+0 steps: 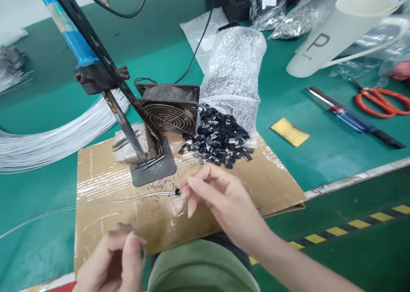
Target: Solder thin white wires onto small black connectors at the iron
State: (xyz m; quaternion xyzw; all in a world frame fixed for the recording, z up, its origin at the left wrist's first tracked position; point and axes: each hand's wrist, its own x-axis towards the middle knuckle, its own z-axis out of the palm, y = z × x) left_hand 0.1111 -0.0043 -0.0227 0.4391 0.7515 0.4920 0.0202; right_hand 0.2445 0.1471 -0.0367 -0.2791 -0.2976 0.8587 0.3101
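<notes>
My right hand [214,191] is over the cardboard sheet [272,185], its thumb and index finger pressed together. Whatever lies in that pinch is too small to make out. Just left of these fingertips is a small black piece [177,192] on the end of a thin whitish wire [128,199]; I cannot tell whether the fingers touch it. The wire runs left, off the cardboard. Lower left, my left hand [112,260] is slightly blurred, with its fingers curled and thumb against them; its content is unclear. Small black pieces [221,134] spill from a bubble-wrap bag [235,65].
A soldering iron [123,125] slants down on a stand [153,172] beside a small fan [169,112]. Left lies a bundle of white wires [64,140]. On the right are a yellow sponge [290,132], a knife-like tool [355,119], orange-handled scissors [381,101] and a mug [342,35].
</notes>
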